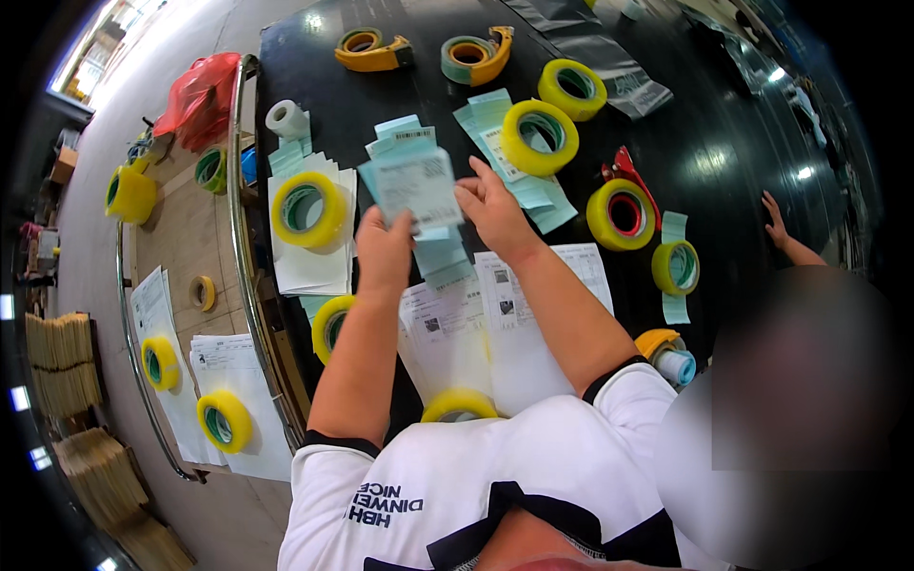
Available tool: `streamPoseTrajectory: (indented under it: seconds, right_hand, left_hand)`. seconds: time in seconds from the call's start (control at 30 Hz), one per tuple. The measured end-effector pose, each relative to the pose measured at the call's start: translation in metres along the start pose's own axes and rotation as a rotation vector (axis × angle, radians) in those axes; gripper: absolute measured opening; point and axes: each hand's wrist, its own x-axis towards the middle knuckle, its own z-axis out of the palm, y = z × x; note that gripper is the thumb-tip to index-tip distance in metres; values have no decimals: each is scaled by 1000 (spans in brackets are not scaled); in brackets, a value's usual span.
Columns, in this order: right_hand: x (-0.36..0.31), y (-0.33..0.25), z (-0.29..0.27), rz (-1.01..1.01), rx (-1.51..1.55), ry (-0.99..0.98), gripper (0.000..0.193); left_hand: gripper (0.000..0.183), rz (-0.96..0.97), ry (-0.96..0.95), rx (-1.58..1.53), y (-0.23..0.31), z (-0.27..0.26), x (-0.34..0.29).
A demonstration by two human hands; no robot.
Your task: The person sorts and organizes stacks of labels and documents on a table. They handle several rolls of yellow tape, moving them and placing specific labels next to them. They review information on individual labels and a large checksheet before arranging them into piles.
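Note:
Above the black table, my left hand (386, 249) pinches the lower left edge of a pale blue shipping label (415, 188), blurred by motion. At the label's right edge, my right hand (495, 211) has its thumb and fingertips on it, one finger raised. Beneath them lies a strip of light blue labels (442, 259). Printed sheets (505, 328) are spread under my forearms. Left of my hands, a yellow tape roll (309, 209) sits on a stack of white paper (314, 271). To the right, another tape roll (540, 138) weighs down more blue labels (547, 202).
Two tape dispensers (371, 49) lie at the far side. Red-handled scissors (624, 164) lie by a tape roll (621, 214). A metal-railed cart (176, 257) with papers and tape stands left. Another person's hand (777, 224) rests at the right.

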Motion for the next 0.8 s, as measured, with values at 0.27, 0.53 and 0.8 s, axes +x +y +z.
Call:
streamPoseTrajectory:
  seconds: [0.27,0.53,0.8]
  right_hand:
    - [-10,8,9,-500,-1053,-155,29]
    - [-13,16,11,-505,-1157,-185,28]
    - [-10,26,8,-552,-1116,-144,26]
  left_hand:
    - [47,237,104,681,-37,-32,26]
    - [20,298,-1,949,30,-136,-101]
    - [45,453,-162,1255,-5,-132,-149]
